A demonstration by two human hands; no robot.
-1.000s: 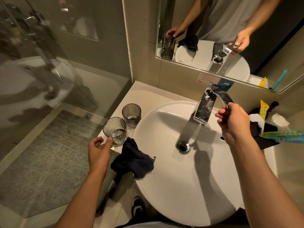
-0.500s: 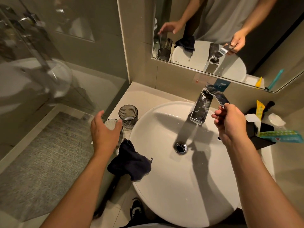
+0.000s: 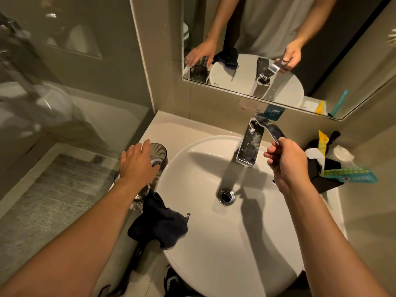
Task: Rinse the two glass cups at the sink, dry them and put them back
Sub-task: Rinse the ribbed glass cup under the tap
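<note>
Glass cups (image 3: 158, 155) beside sink rim (image 3: 171, 168)

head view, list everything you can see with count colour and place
round ceramic basin: 1, white, centre
chrome faucet: 1, silver, back of basin, lever raised
ribbed glass cup: 1, smoky grey, counter left of basin
clear glass cup: 1, clear, nearer than the ribbed one, mostly hidden by the forearm
crumpled cloth: 1, dark navy, over basin's left rim
wall mirror: 1, above faucet
black holder: 1, right of basin, with packets
left hand: over the ribbed cup, open
right hand: gripping the faucet lever
</note>
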